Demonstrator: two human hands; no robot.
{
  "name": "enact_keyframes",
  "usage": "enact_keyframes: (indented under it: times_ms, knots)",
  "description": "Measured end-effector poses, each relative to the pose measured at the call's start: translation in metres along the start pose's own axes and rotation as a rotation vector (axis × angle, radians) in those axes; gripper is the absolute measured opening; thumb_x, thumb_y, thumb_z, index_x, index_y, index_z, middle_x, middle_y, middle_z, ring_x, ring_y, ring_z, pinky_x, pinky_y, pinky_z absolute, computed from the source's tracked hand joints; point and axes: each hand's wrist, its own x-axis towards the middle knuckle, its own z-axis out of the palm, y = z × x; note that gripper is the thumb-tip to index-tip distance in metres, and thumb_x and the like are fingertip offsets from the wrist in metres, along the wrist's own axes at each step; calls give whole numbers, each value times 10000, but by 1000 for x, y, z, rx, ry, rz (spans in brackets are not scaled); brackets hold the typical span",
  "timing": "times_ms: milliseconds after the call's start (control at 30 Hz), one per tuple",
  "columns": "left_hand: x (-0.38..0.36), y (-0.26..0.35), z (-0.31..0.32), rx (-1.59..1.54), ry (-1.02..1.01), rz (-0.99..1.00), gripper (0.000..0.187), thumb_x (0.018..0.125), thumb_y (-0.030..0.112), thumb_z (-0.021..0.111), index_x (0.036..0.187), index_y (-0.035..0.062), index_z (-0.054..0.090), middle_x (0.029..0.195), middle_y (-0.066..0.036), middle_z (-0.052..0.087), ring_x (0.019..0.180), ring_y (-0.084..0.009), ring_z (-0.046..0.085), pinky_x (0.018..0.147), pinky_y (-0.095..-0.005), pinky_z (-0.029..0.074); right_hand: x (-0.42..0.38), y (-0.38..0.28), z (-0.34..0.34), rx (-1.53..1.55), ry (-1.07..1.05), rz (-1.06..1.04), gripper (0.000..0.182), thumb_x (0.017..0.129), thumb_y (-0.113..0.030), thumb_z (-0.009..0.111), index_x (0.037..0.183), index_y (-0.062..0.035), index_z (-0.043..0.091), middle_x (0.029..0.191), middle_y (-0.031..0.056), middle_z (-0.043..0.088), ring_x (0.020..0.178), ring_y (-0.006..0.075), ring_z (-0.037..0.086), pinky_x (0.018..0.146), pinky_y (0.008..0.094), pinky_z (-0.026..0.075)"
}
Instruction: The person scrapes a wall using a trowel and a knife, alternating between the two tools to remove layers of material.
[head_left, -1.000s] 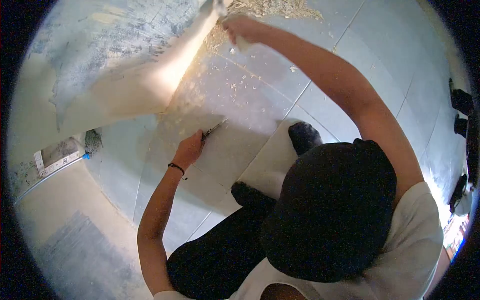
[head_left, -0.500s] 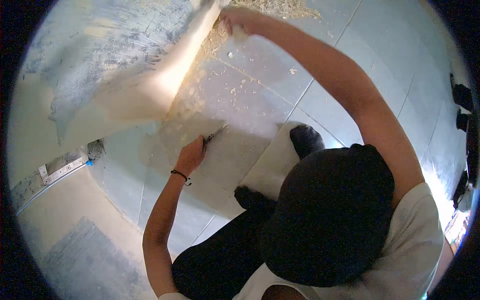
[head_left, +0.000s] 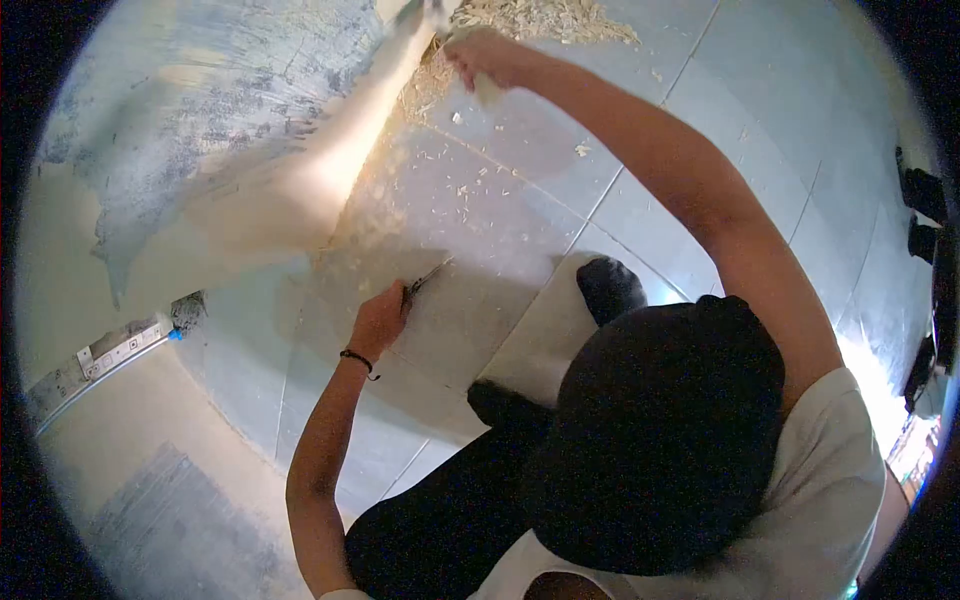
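Scraping, apparently, low on the left wall (head_left: 330,165): far right hand (head_left: 480,55) closed round pale-handled tool (head_left: 487,91), near left hand (head_left: 381,318) gripping slim tool (head_left: 424,277); next stroke needs steady pressure.

The black cap (head_left: 655,440) hides part of the white shirt (head_left: 825,475). Above and left of it, the pale-handled tool (head_left: 487,91) in the right hand (head_left: 482,58) is blurred, its kind unclear; the shavings heap (head_left: 560,20) is cut off there. Left of the cap, the left hand (head_left: 381,320) covers part of a thin tool (head_left: 428,275). Dark objects (head_left: 922,195) right of it are indistinct.
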Motion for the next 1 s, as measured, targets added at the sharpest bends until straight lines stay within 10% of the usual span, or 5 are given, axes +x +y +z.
enact_keyframes:
  times_ms: [100,333,667,900,1000]
  knots:
    - [5,-1,-1,35,-65,-10,178,938,213,534,1002,60,470,733,-173,617,683,-397,621,605,-498,500,-29,-46,35,359,178,419,149,845,-109,579,726,-30,538,597,42,499,461,144,493,430,350,444]
    - [4,4,-1,24,-50,-42,183,928,209,553,986,51,480,739,-170,618,676,-392,620,595,-486,502,13,2,-7,215,91,151,208,858,-141,602,697,-55,504,582,25,480,465,132,472,440,306,440]
    - [4,5,-6,72,-132,-67,220,924,216,564,1026,38,485,782,-169,631,742,-359,640,629,-461,512,-19,-43,33,368,142,406,189,851,-156,612,742,-12,558,607,62,521,475,187,535,441,373,456]
    - [1,-2,4,65,-123,-82,239,923,222,564,1066,44,494,771,-164,634,709,-362,636,623,-471,510,75,51,-43,310,105,153,221,909,-191,530,785,-16,581,699,83,684,627,214,650,577,376,509]
    - [2,-5,5,78,-99,-69,212,918,210,566,1037,51,491,763,-167,631,713,-368,634,624,-475,507,14,18,-14,118,56,-127,176,882,-146,606,771,-17,562,622,49,540,512,170,543,475,340,464]
